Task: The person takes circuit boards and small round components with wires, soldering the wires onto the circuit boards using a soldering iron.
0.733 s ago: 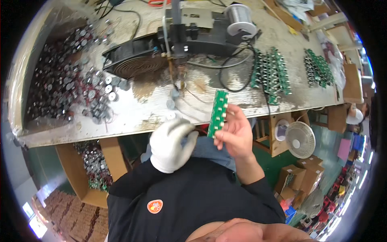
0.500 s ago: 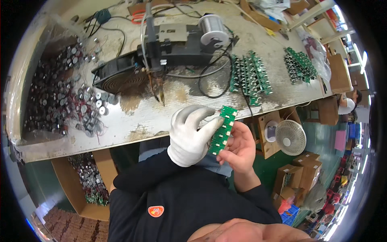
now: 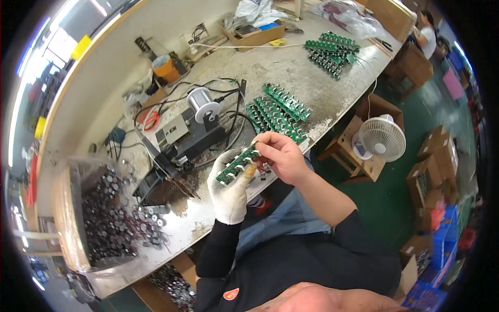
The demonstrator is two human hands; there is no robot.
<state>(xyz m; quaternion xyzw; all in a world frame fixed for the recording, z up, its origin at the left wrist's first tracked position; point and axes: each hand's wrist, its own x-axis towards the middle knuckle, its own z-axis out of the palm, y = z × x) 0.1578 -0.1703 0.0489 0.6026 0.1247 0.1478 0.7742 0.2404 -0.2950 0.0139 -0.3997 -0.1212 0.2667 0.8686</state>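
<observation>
My left hand (image 3: pixel 227 202), in a white glove with a yellowed thumb, grips a green circuit board strip (image 3: pixel 237 167) with white parts along it. My bare right hand (image 3: pixel 285 160) pinches the strip's upper right end. The strip is tilted, held above the bench's front edge. Small metal parts show just below the right hand, partly hidden by the fingers. Beyond the hands, several similar board strips (image 3: pixel 280 102) lie side by side on the bench. A black soldering device (image 3: pixel 200 140) with a spool of solder wire (image 3: pixel 203 105) stands to the left of them.
Many small round motors (image 3: pixel 112 223) with wires are heaped at the bench's left. More boards (image 3: pixel 332 49) lie at the far right. A white fan (image 3: pixel 383 138) stands on a wooden stool (image 3: pixel 358 156) beside the bench. Cartons (image 3: pixel 434 171) stand on the floor; another person (image 3: pixel 427 39) is behind.
The view has swung to the right. Both hands still hold the strip, now turned to a flatter slant; my right hand has shifted from its lower end to its upper end.
</observation>
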